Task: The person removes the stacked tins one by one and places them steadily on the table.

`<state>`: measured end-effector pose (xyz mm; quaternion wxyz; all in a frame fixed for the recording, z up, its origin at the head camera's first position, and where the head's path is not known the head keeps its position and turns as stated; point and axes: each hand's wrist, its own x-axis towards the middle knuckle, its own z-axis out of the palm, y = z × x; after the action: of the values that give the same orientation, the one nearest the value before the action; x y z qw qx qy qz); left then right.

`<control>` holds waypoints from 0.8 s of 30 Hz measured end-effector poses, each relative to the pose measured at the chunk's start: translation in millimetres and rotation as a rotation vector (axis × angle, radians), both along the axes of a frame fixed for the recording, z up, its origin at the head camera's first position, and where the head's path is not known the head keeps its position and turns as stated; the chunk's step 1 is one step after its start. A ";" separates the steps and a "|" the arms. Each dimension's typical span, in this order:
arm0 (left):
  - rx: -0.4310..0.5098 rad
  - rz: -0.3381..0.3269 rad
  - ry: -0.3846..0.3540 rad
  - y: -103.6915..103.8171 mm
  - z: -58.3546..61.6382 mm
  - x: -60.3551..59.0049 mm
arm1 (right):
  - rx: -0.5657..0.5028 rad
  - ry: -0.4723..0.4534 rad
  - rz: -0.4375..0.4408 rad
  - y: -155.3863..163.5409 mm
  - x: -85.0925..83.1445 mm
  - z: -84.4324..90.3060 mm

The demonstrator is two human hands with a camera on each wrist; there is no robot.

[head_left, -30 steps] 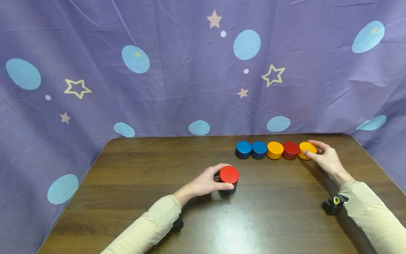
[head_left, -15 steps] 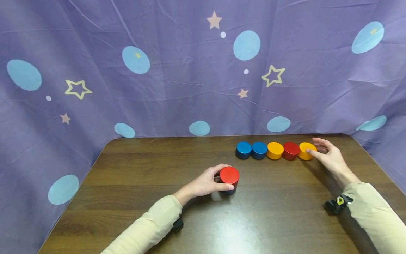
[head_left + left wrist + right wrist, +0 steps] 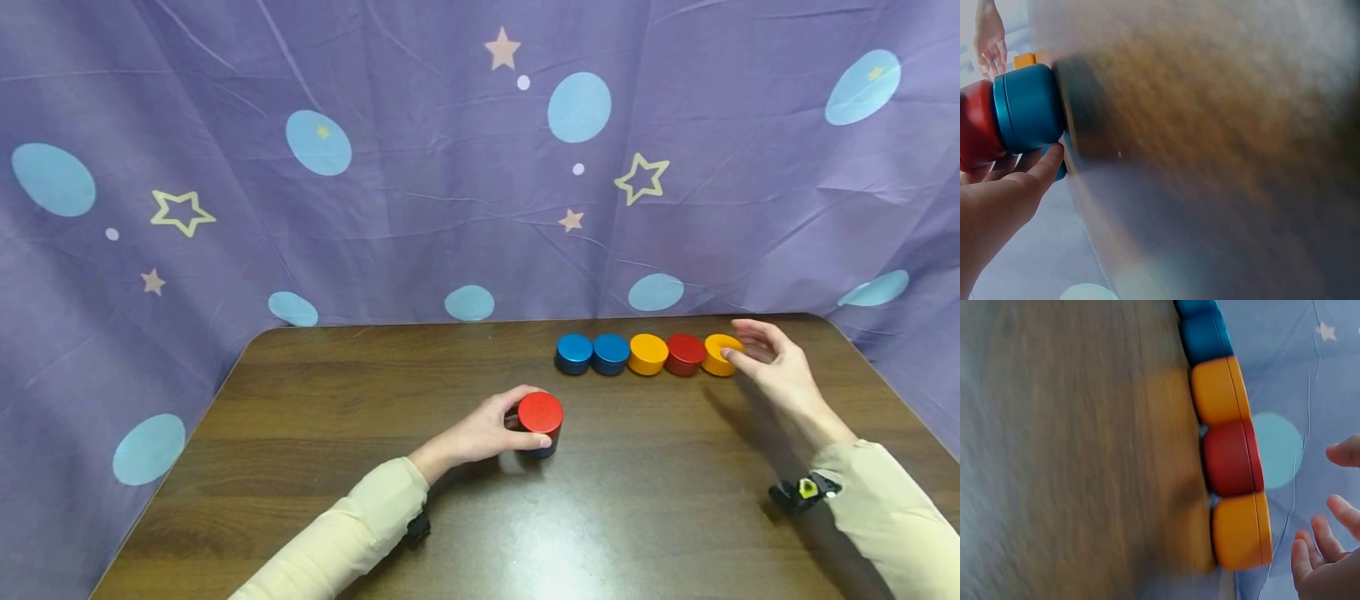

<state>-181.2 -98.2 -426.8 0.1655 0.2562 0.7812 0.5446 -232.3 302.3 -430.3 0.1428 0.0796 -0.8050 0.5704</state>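
Though hidden overhead, blue disc (image 3: 1029, 107) (stacked) shows

Left hand (image 3: 480, 433): fingers curled, thumb nearest the body, grip closed, forearm low and angled inward. Right hand (image 3: 772, 367): raised, fingers loosely spread, grip empty, forearm angled outward.

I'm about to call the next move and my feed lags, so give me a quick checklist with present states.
1. Left hand grips the red-over-blue puck stack: ok.
2. Stack sits upright on the dark wooden table: ok.
3. Right hand holds nothing, fingers loose: ok.
4. Right hand clear of the end orange puck: ok in the right wrist view; head view cannot tell.
5. Row of five pucks touching, unbroken: ok.
6. Stack layers aligned: cannot tell.
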 end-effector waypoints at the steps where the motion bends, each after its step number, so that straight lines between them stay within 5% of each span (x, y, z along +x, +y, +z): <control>1: -0.005 0.001 0.004 0.1 0.4 0.0 | 0.004 0.010 0.007 -2.7 1.3 0.4; 19: -0.002 -0.046 -0.050 -5.1 -7.2 -1.8 | 0.078 0.076 0.192 -50.2 28.4 1.2; 24: -0.147 -0.017 0.043 -8.5 -3.9 -2.9 | 0.111 0.093 0.215 -61.5 35.2 2.9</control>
<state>-184.1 -106.8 -430.6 0.1719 0.2615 0.8204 0.4786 -197.1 240.9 -427.3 0.1135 0.1996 -0.8145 0.5328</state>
